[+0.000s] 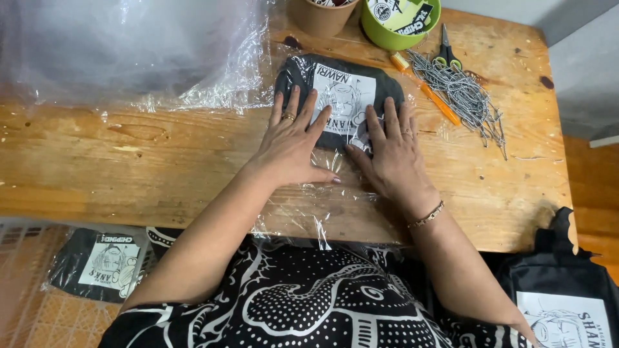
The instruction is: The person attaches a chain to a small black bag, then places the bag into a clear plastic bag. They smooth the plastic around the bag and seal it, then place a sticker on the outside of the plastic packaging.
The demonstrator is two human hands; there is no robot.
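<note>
A folded dark garment (340, 71) with a white printed card on top lies inside a clear plastic bag (322, 200) on the wooden table (129, 167). My left hand (292, 138) presses flat on the bag's left side, fingers spread and reaching the garment's lower left edge. My right hand (392, 151) lies flat on the right side, fingers spread over the card's lower corner. Both palms rest on the plastic and hold nothing.
A heap of clear plastic bags (129, 45) fills the back left. At the back stand a brown cup (320, 14) and a green bowl (400, 22); scissors (446, 51), an orange cutter (429, 93) and metal chains (461, 93) lie right. Packed garments lie at lower left (97, 263) and lower right (564, 303).
</note>
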